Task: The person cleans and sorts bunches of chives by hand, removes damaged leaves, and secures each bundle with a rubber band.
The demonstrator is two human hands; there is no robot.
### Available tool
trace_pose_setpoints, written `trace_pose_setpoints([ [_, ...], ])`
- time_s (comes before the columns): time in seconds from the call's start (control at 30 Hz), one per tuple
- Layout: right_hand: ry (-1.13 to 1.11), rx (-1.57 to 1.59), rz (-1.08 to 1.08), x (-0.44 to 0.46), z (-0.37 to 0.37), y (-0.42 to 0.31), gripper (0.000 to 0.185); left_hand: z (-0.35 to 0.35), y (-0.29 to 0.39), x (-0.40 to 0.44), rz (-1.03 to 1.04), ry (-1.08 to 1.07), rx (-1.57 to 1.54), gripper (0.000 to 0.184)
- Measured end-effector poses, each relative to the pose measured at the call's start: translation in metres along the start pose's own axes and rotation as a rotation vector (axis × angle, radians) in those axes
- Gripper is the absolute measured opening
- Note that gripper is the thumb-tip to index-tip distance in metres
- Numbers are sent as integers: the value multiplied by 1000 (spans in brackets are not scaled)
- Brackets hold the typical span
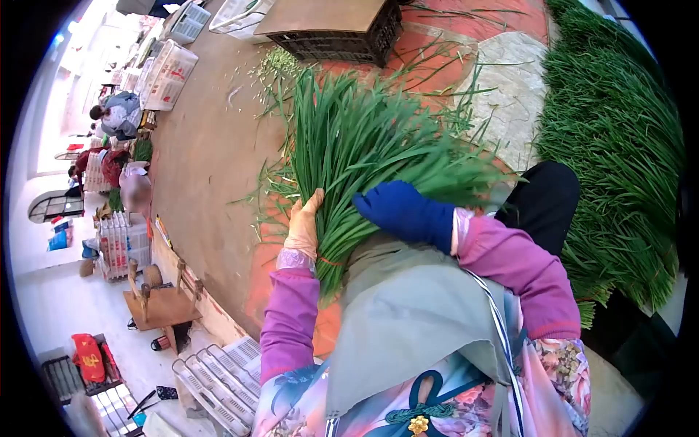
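A large bunch of long green leaves (349, 138) fans out over my lap, with a reddish band round its lower stalks. My left hand (303, 224), in a pale thin glove, grips the bunch on its left side. On the right side my right hand (400, 210), in a dark blue glove, is closed against the leaves; its fingertips are partly hidden. Some leaves beyond the blue glove are blurred. A grey apron (408, 306) lies beneath the stalks.
A big heap of green leaves (611, 146) lies at the right. A dark crate with a board on top (328, 16) stands ahead. Leaf scraps litter the red mat (510, 14). Baskets, a wooden stool (164, 302) and several people are at the left.
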State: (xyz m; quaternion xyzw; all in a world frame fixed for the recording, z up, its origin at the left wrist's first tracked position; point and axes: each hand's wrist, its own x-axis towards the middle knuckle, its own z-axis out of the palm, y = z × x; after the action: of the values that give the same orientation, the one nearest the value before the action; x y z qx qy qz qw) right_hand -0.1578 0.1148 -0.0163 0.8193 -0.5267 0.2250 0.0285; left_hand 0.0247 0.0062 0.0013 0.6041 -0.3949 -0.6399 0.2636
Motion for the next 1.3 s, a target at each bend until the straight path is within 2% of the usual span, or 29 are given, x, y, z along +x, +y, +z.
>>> trace_pose_setpoints([
  [0.1,-10,-8,46,-17,-9,-19,42,-1,-4,-5,94,-82,10,38],
  [0.17,-17,-25,88,-22,-8,-25,39,1,-3,-11,60,-61,-25,35],
  [0.4,-49,-60,106,-27,-15,-20,44,-1,-17,-16,266,-184,47,25],
  [0.47,40,123,61,-27,-27,-10,44,1,-22,-18,324,-202,36,23],
  [0.5,39,117,59,-26,-35,-3,44,1,-23,-20,344,-206,42,23],
  [0.57,241,357,119,-22,-56,16,40,2,-25,-24,354,-213,18,24],
  [0.6,244,361,224,-22,-70,25,30,2,-26,-26,359,-217,-1,24],
  [0.63,240,356,222,-20,-81,35,30,3,-26,-27,360,-219,-7,24],
  [0.7,570,444,311,-13,-100,53,22,4,-28,-31,400,-224,33,24],
  [0.77,611,401,366,-2,-127,62,17,8,-26,-38,418,-219,75,23],
  [0.8,621,389,362,3,-132,67,21,10,-26,-40,436,-213,124,23],
  [0.9,635,183,341,18,-145,81,27,14,-33,-41,532,-221,161,24],
  [0.93,572,116,276,22,-156,81,39,11,-37,-37,598,-173,305,29],
  [0.97,570,106,276,25,-159,84,39,10,-39,-36,601,-180,299,29],
  [1.03,224,-409,341,29,-164,91,56,13,-37,-40,694,-136,442,35],
  [1.07,226,-382,319,29,-161,97,60,14,-35,-43,726,-129,483,38],
  [1.17,135,-347,322,32,-148,109,55,12,-39,-39,778,-146,484,37],
  [1.2,133,-351,283,33,-146,111,43,14,-38,-39,778,-152,480,37],
  [1.23,129,-356,285,33,-142,116,43,15,-35,-42,799,-147,494,37],
  [1.3,278,-175,144,33,-133,130,25,15,-36,-42,818,-146,504,38],
])
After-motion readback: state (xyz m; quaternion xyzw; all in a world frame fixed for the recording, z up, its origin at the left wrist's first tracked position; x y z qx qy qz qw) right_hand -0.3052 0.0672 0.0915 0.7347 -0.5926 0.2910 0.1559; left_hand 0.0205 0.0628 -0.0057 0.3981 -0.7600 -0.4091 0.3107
